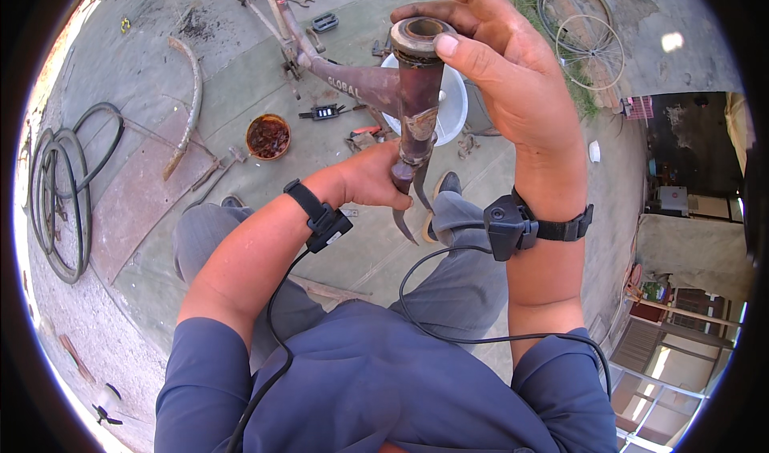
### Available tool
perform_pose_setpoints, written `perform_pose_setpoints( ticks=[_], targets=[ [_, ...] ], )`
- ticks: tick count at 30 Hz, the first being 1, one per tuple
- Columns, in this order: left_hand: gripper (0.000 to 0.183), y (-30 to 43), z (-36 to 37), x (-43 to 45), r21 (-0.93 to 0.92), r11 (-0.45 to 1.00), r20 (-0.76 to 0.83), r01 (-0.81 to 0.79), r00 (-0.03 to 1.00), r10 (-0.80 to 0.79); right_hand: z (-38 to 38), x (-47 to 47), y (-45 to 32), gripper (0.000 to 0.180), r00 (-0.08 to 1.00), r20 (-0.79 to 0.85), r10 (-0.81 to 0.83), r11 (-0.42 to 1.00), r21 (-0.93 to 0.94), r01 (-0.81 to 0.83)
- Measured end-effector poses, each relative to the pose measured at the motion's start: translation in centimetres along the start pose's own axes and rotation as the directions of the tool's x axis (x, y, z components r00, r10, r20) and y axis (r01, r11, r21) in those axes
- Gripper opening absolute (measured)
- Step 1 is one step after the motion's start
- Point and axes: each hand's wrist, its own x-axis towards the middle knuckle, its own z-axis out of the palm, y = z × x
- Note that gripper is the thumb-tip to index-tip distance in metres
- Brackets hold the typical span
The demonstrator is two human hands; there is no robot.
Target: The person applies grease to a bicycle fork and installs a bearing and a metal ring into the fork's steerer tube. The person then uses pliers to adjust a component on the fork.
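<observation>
A worn bicycle frame (366,83) stands in front of me with its head tube (419,104) upright and a fork (404,173) at the lower end. My left hand (375,176) is wrapped around the fork's crown area, thumb on the near side. At the top of the tube sits a round headset bearing cup (422,32) with dark grease beneath its rim. My right hand (504,50) touches this cup with the thumb on its right edge and a finger behind it; the other fingers are spread. The fork blades point down between my legs.
Behind the head tube is a white basin (453,107). A bowl of reddish-brown grease (268,137), a black pedal (324,23) and a small black device (324,112) lie on the floor. Bicycle tyres (72,182) are at left; a wheel (590,51) is at upper right.
</observation>
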Motion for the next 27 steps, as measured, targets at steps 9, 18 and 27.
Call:
perform_pose_setpoints(
  ticks=[9,18,27],
  targets=[
    [0.061,0.2,0.1,-0.2,0.023,1.000,-0.037,-0.015,0.999,0.016,0.9,-0.2,-0.2,0.069,0.992,-0.120,0.037,0.996,-0.079,-0.046],
    [0.062,-0.1,0.1,0.0,-0.009,1.000,-0.007,0.010,1.000,-0.010,0.8,-0.3,0.3,0.072,0.989,-0.107,-0.102,0.885,-0.465,0.041],
    [0.061,-0.1,0.1,0.0,-0.003,1.000,-0.020,-0.013,1.000,0.013,-0.4,0.5,2.1,0.065,0.985,-0.042,-0.169,0.915,-0.379,0.140]
  ],
)
